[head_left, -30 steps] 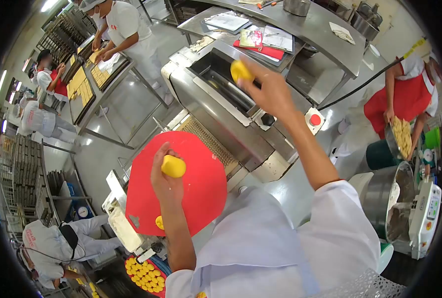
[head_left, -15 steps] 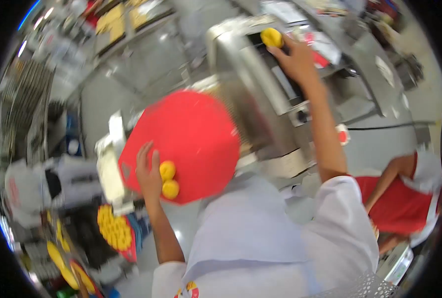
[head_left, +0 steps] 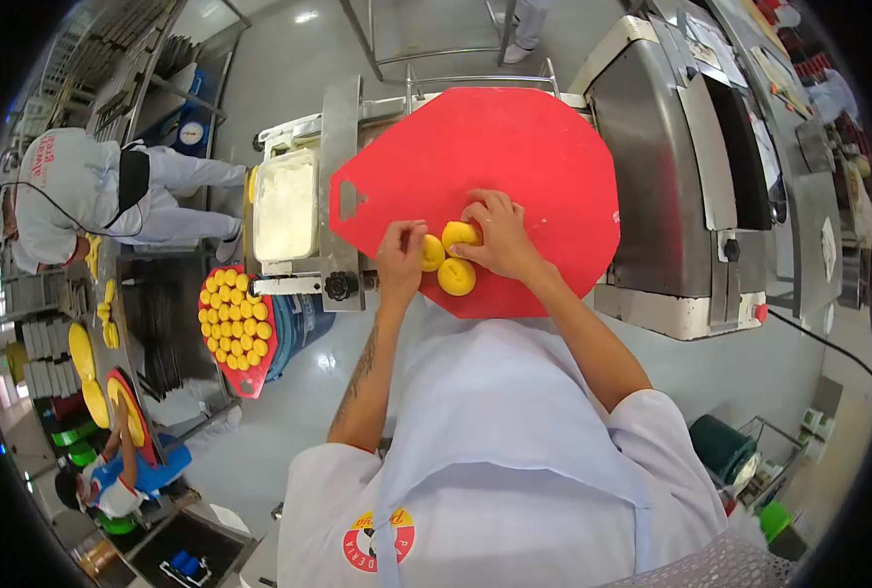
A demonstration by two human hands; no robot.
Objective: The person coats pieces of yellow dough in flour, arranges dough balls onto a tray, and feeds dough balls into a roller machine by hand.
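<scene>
Three yellow dough balls lie close together near the lower edge of a red board [head_left: 534,167]. My right hand [head_left: 503,238] has its fingers curved around the upper dough ball [head_left: 461,233], which rests on the board. My left hand [head_left: 400,257] is against the side of the left dough ball [head_left: 433,253]. Its fingers are curled and pressed together, and what they pinch, if anything, is hidden. Nearest to me sits the front dough ball [head_left: 457,276], with a crease on top and no fingers around it.
Left of the board is a tub of pale flour [head_left: 286,208]. Below it, a second red board [head_left: 248,384] carries many yellow dough balls. A large steel machine [head_left: 642,167] stands close on the right. One co-worker [head_left: 73,186] bends at the left; another [head_left: 118,490] works below.
My right hand has come from the machine top down to the red board with a yellow dough ball. Three balls are now grouped there instead of two. The view has turned.
</scene>
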